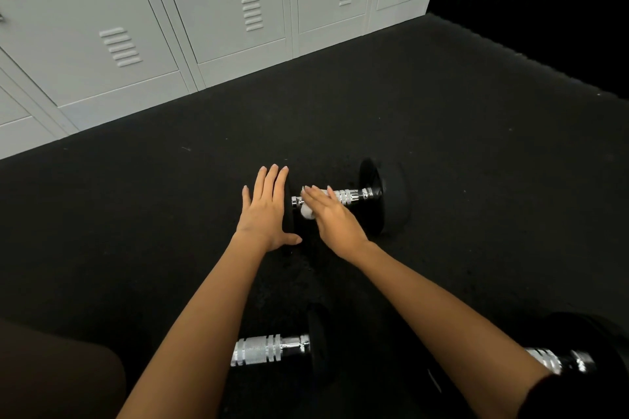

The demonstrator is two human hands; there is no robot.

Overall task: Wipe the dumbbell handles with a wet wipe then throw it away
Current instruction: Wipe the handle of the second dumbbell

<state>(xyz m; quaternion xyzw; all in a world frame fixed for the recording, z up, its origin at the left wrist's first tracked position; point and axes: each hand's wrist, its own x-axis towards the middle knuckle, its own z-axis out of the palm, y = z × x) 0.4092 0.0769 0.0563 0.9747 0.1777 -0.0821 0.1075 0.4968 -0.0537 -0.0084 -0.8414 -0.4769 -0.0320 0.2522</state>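
A black dumbbell (pixel 384 196) with a chrome handle lies on the dark floor in the middle of the view. My left hand (pixel 267 211) rests flat, fingers apart, on its left weight. My right hand (pixel 335 218) presses a white wet wipe (pixel 308 211) onto the left part of the handle; the wipe mostly hides under the palm. A second dumbbell (pixel 272 349) lies nearer to me, partly under my left forearm. The chrome handle of a third dumbbell (pixel 558 360) shows at the lower right behind my right arm.
A row of pale grey metal lockers (pixel 221 10) stands along the far left and top. Black rubber flooring (pixel 476 146) covers the ground. A dark wall or curtain fills the top right. My leg shows at the lower left.
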